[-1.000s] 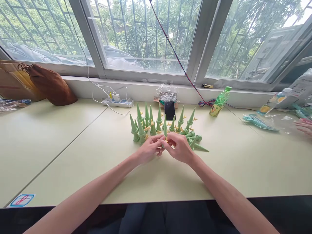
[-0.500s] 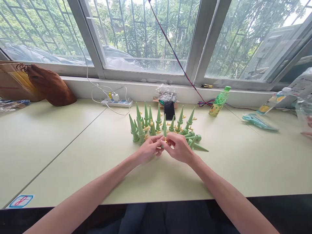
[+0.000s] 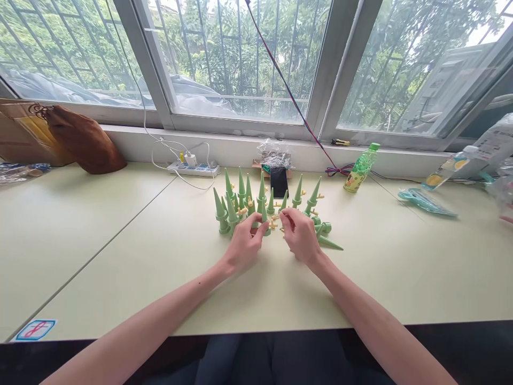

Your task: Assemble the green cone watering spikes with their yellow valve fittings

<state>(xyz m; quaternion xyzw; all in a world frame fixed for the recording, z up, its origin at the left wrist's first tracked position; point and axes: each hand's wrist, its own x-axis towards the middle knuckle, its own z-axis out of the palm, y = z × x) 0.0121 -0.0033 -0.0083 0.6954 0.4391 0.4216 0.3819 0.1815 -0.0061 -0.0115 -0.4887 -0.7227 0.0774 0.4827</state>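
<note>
My left hand (image 3: 245, 240) is closed around a green plant watering spike (image 3: 264, 213), which stands point up with a small yellow valve (image 3: 273, 225) sticking out of its right side. Just to the right, my right hand (image 3: 300, 235) has its thumb and fingers pinched together low over the table; what they hold, if anything, is too small to make out. Several more green spikes (image 3: 221, 214) stand upright behind and left of my hands, many with yellow valves. Beside my right hand other green spikes (image 3: 331, 243) lie on their sides.
Behind the spikes lies a black phone (image 3: 279, 183) near crumpled clear plastic (image 3: 274, 155). A green-capped bottle (image 3: 361, 168) stands at the right, with another bottle (image 3: 449, 168) beyond. A white power strip (image 3: 194, 169) and a brown drawstring bag (image 3: 82, 141) are at the left by the window.
My hands have moved apart. The left has shifted slightly left with the green spike, while the right has let go of it and moved a little right.
</note>
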